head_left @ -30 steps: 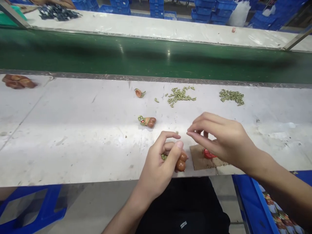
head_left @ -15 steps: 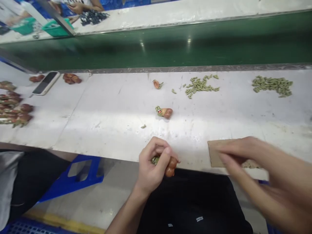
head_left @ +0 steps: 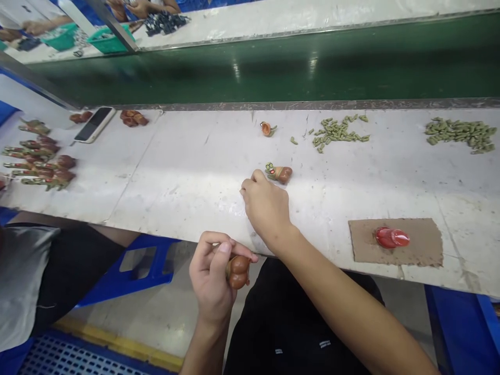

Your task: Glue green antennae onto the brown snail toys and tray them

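My left hand (head_left: 213,273) is closed around a small snail-like figurine at the table's front edge. The figurine's rounded brown part (head_left: 238,272) sticks out past my fingers; the rest is hidden in the hand. My right hand (head_left: 267,208) is down on the white table, fingertips pinched together. What they hold, if anything, is hidden. Just beyond it lies another figurine (head_left: 279,172) with a green, goggle-eyed head and a brown body. Farther back is an orange-brown hollow part (head_left: 267,128) with a green bit. A pile of small green pieces (head_left: 336,133) lies to its right.
On the right, a glossy red object (head_left: 391,237) rests on brown cardboard (head_left: 433,245). A second green pile (head_left: 461,134) lies behind it. At left are a phone (head_left: 95,125), brown parts (head_left: 133,118) and several figurines (head_left: 42,161). A green belt (head_left: 273,75) runs behind; people sit beyond.
My right hand has moved from over the cardboard, leftward to the table's middle, where a single green piece lay. The red object is uncovered. My left hand keeps the figurine, shifted slightly left.
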Demonstrator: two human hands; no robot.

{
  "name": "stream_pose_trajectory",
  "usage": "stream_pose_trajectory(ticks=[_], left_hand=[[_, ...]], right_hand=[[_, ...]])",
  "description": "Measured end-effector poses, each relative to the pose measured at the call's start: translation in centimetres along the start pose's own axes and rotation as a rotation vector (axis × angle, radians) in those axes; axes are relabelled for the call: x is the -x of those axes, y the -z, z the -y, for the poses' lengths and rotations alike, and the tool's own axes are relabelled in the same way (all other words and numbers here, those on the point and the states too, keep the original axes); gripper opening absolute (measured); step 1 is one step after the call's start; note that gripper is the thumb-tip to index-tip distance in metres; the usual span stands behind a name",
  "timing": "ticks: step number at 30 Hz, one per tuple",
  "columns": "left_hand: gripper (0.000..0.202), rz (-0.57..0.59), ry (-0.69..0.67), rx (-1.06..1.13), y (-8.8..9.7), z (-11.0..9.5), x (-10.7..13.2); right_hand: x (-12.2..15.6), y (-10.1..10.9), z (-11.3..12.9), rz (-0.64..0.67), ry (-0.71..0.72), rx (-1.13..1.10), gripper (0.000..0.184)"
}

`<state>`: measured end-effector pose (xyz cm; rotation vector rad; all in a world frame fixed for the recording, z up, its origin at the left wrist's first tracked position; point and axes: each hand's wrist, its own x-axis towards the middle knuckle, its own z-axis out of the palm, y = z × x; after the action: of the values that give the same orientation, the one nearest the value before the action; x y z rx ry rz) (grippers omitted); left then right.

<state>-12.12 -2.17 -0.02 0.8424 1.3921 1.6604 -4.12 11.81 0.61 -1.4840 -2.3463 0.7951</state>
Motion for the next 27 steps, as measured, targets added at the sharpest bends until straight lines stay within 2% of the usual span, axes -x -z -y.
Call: stream_pose_trajectory(ticks=[3, 6, 9, 11, 15, 20, 23, 27], left_hand=[[0.027, 0.004, 0.039, 0.013, -0.5, 0.1, 0.0], [0.024, 0.048, 0.107, 0.006, -0.8, 0.1, -0.1], [0.029, 0.135, 0.185, -0.002, -1.5, -0.1, -0.1], [0.032, 0.231, 0.234, 0.010, -2.4, -0.2, 0.1], [0.025, 0.416, 0.306, 0.053, -4.9, 0.1, 1.0], [0.021, 0.543, 0.378, 0.022, -7.5, 0.5, 2.1], [0.019, 0.599, 0.355, 0.044, -8.6, 0.5, 2.6], [0.017, 0.659, 0.314, 0.025, -9.9, 0.5, 3.2]], right_hand=[[0.6, 0.1, -0.4, -0.020, 0.009, -0.033, 0.032], [3.4, 0.9, -1.3, -0.064, 0.057, -0.135, 0.022], [8.1, 2.0, -3.0, -0.258, 0.203, -0.482, 0.017], [11.2, 2.8, -4.3, -0.373, 0.248, -0.662, 0.017], [15.2, 4.0, -6.6, -0.471, 0.159, -0.697, 0.025], [17.7, 4.9, -8.5, -0.545, 0.091, -0.691, 0.026], [19.1, 5.6, -9.3, -0.569, 0.040, -0.695, 0.027], [20.5, 6.5, -10.6, -0.521, -0.095, -0.820, 0.025]])
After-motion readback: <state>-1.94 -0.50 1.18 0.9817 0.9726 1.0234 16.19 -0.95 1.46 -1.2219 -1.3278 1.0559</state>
